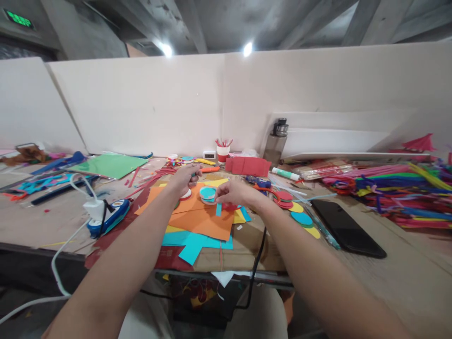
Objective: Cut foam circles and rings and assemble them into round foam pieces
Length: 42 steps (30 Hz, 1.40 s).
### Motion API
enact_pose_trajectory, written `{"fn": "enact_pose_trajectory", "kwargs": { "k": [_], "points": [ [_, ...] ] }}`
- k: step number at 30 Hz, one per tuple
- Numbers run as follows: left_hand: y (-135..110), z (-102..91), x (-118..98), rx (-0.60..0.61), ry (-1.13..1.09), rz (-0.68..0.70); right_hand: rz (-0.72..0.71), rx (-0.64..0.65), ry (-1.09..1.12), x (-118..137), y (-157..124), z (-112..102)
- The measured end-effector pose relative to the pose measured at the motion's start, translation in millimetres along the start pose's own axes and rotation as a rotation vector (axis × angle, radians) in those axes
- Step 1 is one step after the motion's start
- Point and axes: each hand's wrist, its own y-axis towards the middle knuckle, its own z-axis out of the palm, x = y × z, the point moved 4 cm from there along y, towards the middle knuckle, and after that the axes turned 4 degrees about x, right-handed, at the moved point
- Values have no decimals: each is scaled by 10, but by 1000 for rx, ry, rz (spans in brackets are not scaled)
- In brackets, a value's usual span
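My right hand (231, 193) pinches a short blue paper strip (219, 210), which hangs down from the fingertips over orange paper. Just left of it is a stack of round blue paper discs (207, 193). My left hand (186, 180) is held above the orange paper sheets (197, 219) with its fingers curled in; what they hold, if anything, I cannot make out. An orange-handled tool (210, 169) lies right beyond those fingers. A white disc (185, 194) shows below the left hand. Blue paper (192, 252) sticks out from under the orange sheets.
At right lie a black phone (348, 228), colored paper discs (301, 218), a glue stick (285, 173) and bundled pipe cleaners (399, 181). A bottle (275, 146) and a red-and-white cup (223, 151) stand behind. At left are a power strip (109, 217) and green sheets (111, 165).
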Motion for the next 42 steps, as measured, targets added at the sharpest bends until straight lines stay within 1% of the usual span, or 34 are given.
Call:
{"fn": "enact_pose_trajectory", "kwargs": {
  "k": [1, 2, 3, 6, 8, 10, 13, 16, 18, 20, 23, 25, 26, 28, 32, 34, 36, 38, 40, 42],
  "points": [
    [-1, 27, 26, 6, 7, -12, -9, 46, -52, 11, -1, 40],
    [-4, 57, 51, 17, 17, -22, -16, 65, -115, 18, -4, 57],
    [-7, 86, 73, 33, 29, -34, -18, 49, -193, 23, -9, 48],
    [-17, 137, 120, 100, 65, -85, 8, -107, -446, 21, -36, -88],
    [-23, 138, 137, 162, 102, -130, 39, -165, -558, 0, -51, -175],
    [-32, 127, 138, 232, 177, -154, 79, -142, -625, -36, -53, -207],
    [-66, 134, 108, 329, 346, -149, 119, -68, -721, -56, -55, -179],
    [-147, 202, 63, 409, 531, -161, 119, -35, -769, -9, -84, -146],
    [-215, 262, 32, 444, 671, -173, 104, -15, -762, 28, -107, -139],
    [-281, 323, 17, 509, 783, -187, 86, 0, -731, 43, -114, -146],
    [-350, 371, 36, 620, 888, -242, 41, -18, -687, 16, -80, -178],
    [-366, 366, 40, 650, 949, -254, 18, -34, -646, -34, -43, -204],
    [-367, 360, 29, 645, 967, -240, 9, -37, -611, -64, -27, -216],
    [-362, 351, -18, 596, 956, -173, 15, -43, -492, -128, -8, -246],
    [-339, 342, -110, 375, 749, -89, 24, -76, -287, -182, -34, -305],
    [-320, 357, -106, 286, 624, -84, -20, -133, -186, -146, -58, -330],
    [-293, 387, -63, 254, 535, -90, -76, -211, -34, -92, -72, -342],
    [-259, 414, -3, 254, 482, -90, -103, -283, 96, -48, -70, -335],
    [-219, 417, 45, 248, 443, -71, -92, -355, 191, -28, -56, -324],
    [-174, 379, 69, 200, 398, -55, -66, -430, 253, -32, -44, -324]
  ]
}}
